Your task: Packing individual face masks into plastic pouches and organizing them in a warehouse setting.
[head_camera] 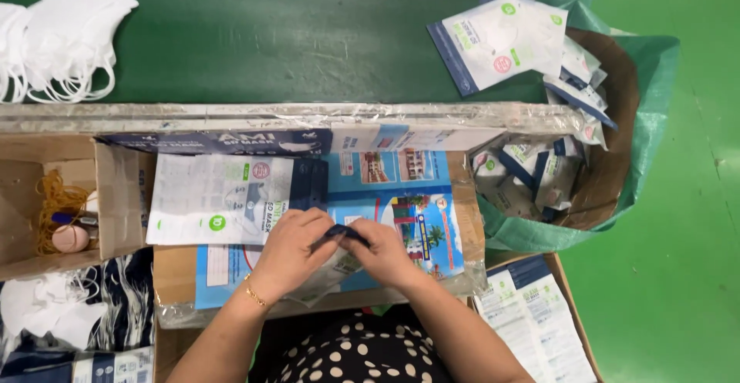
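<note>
A dark-edged mask pouch (339, 238) is gripped at the centre of the bench (455, 221), with the fingers of the left hand (289, 248) clamped on its 9 o'clock end and the fingers of the right hand (385, 253) clamped on its 3 o'clock end. A stack of flat white pouches (220, 198) is located just beside the hands at 10 o'clock. A box of filled pouches (532, 175) is positioned at 2 o'clock, and loose white masks (65, 40) are found well apart at 10 o'clock on the green belt (270, 44).

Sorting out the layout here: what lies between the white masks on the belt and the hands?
In the head view, a silver rail and flat pouches.
</note>
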